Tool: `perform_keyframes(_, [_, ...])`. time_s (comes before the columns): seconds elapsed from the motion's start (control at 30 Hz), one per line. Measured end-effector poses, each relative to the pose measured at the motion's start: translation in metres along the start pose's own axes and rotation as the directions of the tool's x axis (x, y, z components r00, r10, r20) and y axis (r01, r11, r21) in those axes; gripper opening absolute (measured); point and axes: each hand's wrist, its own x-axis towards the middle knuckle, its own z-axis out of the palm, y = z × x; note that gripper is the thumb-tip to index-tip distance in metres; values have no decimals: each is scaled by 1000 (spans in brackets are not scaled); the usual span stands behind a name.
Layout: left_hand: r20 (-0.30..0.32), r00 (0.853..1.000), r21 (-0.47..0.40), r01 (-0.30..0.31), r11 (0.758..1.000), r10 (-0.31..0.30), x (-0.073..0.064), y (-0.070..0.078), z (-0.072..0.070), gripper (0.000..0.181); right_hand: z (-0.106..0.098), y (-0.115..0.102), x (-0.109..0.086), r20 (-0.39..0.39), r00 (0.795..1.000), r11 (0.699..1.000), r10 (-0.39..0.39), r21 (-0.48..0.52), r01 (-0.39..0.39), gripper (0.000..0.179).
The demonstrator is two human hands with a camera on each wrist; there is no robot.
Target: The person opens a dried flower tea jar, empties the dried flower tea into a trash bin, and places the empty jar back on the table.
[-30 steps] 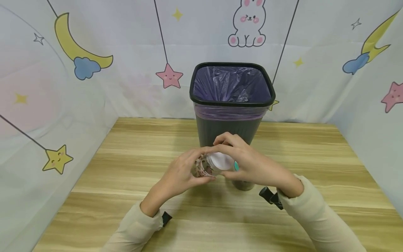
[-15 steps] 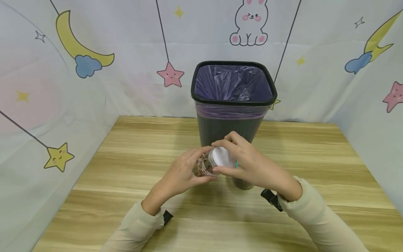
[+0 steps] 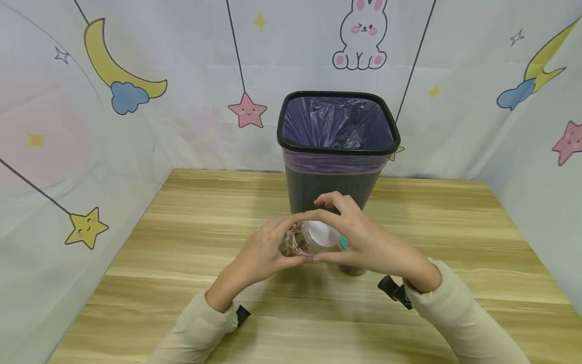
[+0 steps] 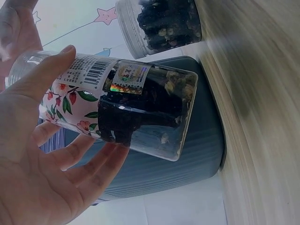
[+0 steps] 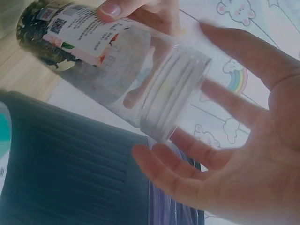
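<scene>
My left hand [image 3: 261,253] grips a clear plastic jar [image 4: 140,108] with a flowered label and dark dried bits inside. It is held tilted above the table, its whitish lid end [image 3: 324,233] towards my right hand [image 3: 373,245]. The right wrist view shows the ridged lid [image 5: 176,93] at the jar's end, with my right fingers [image 5: 187,180] spread around it and the thumb apart from it. Just behind, partly hidden by my right hand, stands a second jar [image 3: 352,270] with dark contents, seen also in the left wrist view [image 4: 164,23]; its top shows teal.
A dark grey bin [image 3: 313,189] with a black rim and purple liner stands at the back of the wooden table [image 3: 204,217]. Behind it hangs a white cloth [image 3: 195,50] printed with stars and a rabbit. Black straps are on both wrists.
Half a second ago my right thumb and fingers lay against the lid; now they have spread off it and the thumb sits lower. The jar and my left hand have barely moved.
</scene>
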Motion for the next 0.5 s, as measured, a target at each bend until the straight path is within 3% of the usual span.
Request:
perform_keyframes(0.2, [5,1000,8,11,1000,-11,1,1,0,77,9,-2,-1,-88,994,995,66,-66,-71,63])
perform_keyframes(0.5, [3,1000,4,2,1000,-2,1,1,1,77,7,-2,-3,-71,996,999,48,-10,-49,52])
